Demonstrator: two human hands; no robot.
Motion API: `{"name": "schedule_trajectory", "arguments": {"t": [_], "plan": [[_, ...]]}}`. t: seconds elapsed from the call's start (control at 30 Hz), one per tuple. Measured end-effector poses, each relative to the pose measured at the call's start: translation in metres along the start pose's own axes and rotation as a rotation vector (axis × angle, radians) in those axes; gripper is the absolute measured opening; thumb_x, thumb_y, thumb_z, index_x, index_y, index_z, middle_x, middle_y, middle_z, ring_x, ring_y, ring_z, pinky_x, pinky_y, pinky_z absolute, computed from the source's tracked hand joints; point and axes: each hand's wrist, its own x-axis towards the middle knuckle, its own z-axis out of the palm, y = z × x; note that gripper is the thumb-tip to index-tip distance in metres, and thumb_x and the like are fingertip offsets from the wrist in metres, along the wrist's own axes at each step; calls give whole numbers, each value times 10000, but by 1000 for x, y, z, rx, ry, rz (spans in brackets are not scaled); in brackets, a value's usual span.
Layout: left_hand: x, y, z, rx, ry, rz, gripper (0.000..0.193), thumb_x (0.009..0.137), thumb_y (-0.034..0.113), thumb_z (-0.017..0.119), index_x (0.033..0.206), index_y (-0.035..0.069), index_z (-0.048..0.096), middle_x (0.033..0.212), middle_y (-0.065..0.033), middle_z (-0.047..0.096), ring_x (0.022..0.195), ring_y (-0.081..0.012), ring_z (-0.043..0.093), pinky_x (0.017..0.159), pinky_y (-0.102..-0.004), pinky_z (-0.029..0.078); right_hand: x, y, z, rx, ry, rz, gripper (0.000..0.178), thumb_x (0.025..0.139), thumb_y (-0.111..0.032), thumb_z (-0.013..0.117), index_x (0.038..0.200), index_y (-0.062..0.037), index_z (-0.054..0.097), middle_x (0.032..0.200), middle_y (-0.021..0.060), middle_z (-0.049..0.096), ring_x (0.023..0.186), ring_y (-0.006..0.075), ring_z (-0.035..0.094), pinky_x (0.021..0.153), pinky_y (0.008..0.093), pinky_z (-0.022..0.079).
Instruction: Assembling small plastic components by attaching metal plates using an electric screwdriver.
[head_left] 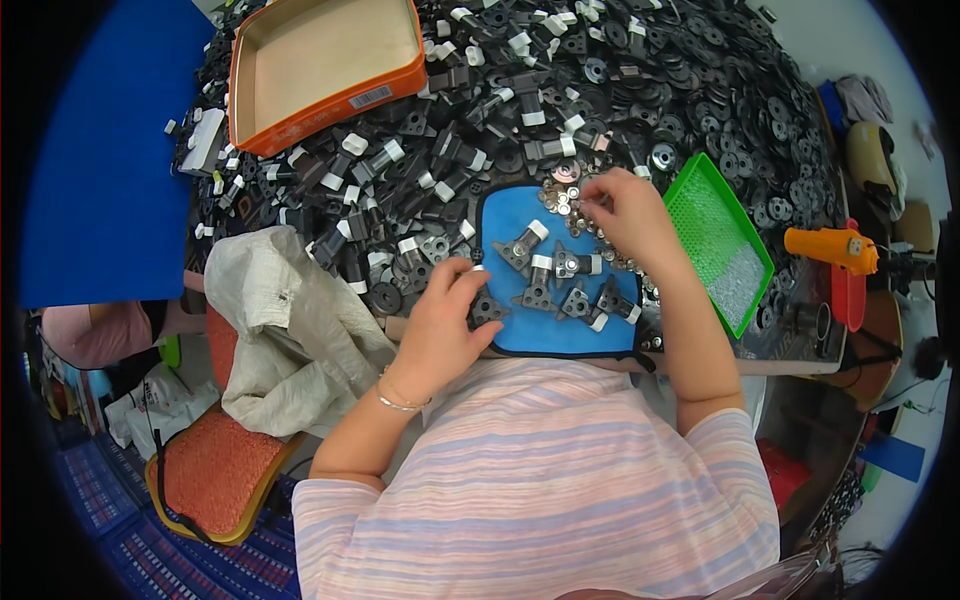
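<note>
My left hand (pixel 440 325) rests at the left edge of a blue mat (pixel 620 335), its thumb and fingers curled round a black plastic part (pixel 487 308). Several similar black parts with white ends, such as this one (pixel 537 285), lie on the mat between my hands. Beyond them, my right hand (pixel 630 215) reaches to a heap of small metal washers (pixel 565 200) at the mat's far right. Its fingertips are pinched together at the heap; whatever they hold is too small to make out.
Loose black parts (pixel 450 150) with white ends and black discs (pixel 700 80) cover the table. An orange box (pixel 330 75) stands far left, a green tray (pixel 715 240) of tiny clear pieces right. Beside it is an orange tool (pixel 830 250). A whitish sack (pixel 290 320) hangs left.
</note>
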Motion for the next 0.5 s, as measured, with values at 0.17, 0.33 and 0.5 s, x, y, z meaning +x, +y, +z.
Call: {"name": "schedule_trajectory", "arguments": {"t": [0.17, 0.33, 0.5], "plan": [[-1, 5, 0, -377, -153, -24, 577, 650, 87, 787, 1165, 26, 536, 1159, -130, 427, 889, -258, 572, 757, -303, 528, -9, 6, 11, -255, -16, -96, 127, 782, -111, 652, 897, -77, 691, 899, 78, 614, 825, 278, 627, 725, 370, 501], [-5, -4, 22, -168, -101, 11, 645, 648, 53, 799, 1212, 60, 485, 1166, -102, 417, 942, -219, 558, 752, -277, 534, -1, 8, 24, -316, -10, -159, 134, 767, -125, 670, 894, -93, 694, 918, 58, 611, 834, 265, 630, 721, 371, 507], [2, -6, 18, -61, -46, -9, 608, 678, 100, 777, 1203, 28, 478, 1183, -140, 433, 869, -310, 579, 724, -354, 507, 0, 5, 26, -368, -5, -175, 146, 755, -156, 683, 887, -95, 694, 913, 51, 609, 825, 261, 631, 706, 374, 512]]}}
